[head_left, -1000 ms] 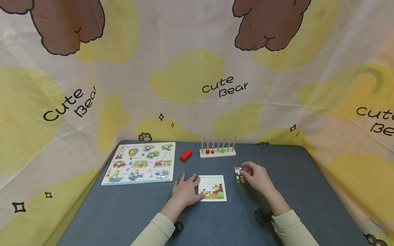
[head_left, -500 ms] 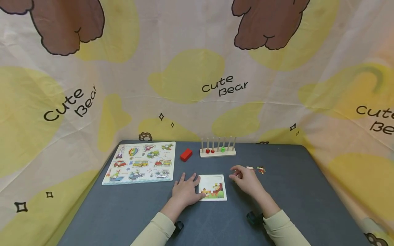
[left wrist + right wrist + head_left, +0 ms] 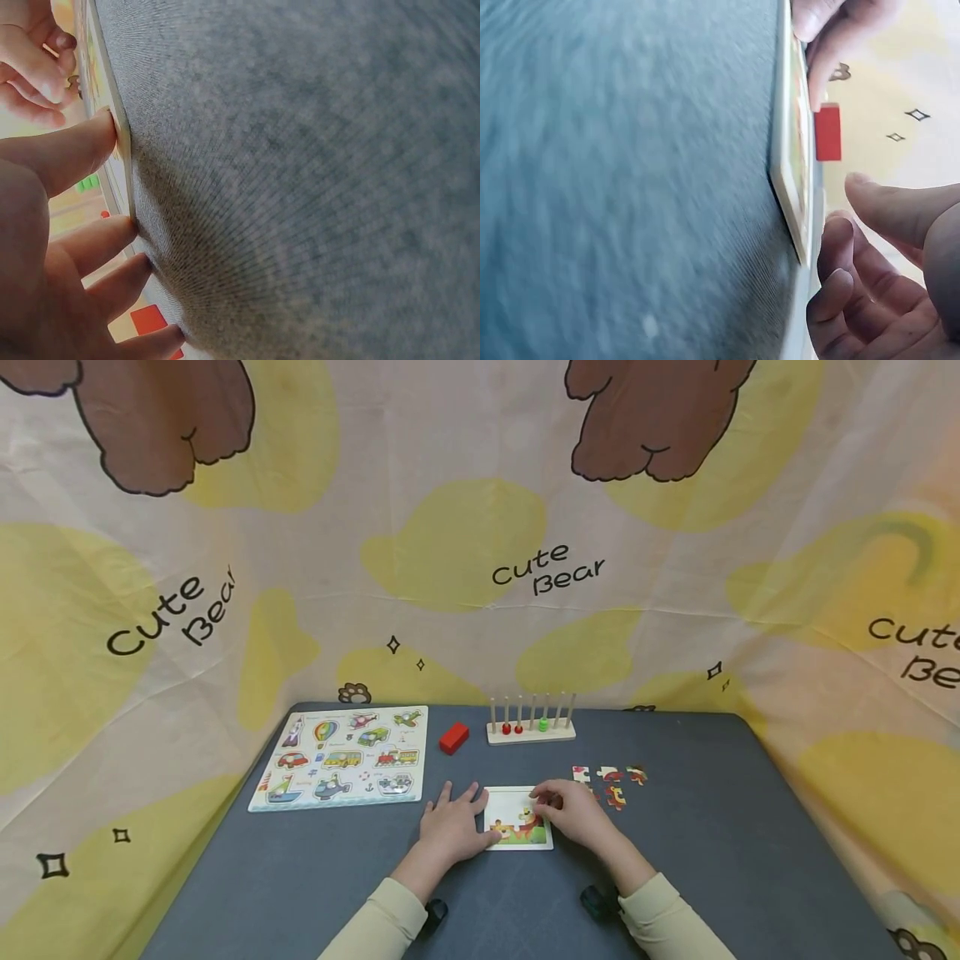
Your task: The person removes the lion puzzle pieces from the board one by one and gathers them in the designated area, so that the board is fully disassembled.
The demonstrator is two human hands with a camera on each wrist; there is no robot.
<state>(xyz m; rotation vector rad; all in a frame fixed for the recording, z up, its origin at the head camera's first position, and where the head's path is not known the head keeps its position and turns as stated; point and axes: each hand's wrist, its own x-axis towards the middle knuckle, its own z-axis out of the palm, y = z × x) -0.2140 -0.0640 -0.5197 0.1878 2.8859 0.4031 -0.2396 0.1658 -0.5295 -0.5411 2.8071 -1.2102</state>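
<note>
A small square puzzle tray (image 3: 517, 797) with a white frame lies on the table, its lower part filled with a cartoon animal picture. My left hand (image 3: 453, 831) rests at its left side with fingers spread; in the left wrist view the thumb (image 3: 94, 146) presses the frame and the index fingertip touches its edge. Over the tray's right edge, my right hand (image 3: 573, 814) pinches a small jigsaw piece (image 3: 73, 81), mostly hidden by the fingers. Several loose jigsaw pieces (image 3: 616, 797) lie just beyond the right hand, one partly covered by it.
A large vehicle puzzle board (image 3: 341, 760) lies at the left. At the back stand a red block (image 3: 453, 738) and a wooden peg rack (image 3: 531, 735) with red and green beads. A printed cloth (image 3: 450, 552) hangs behind the table.
My right hand has moved left from the loose pieces to the tray's right edge, uncovering several pieces behind it. The left hand has stayed in place on the tray.
</note>
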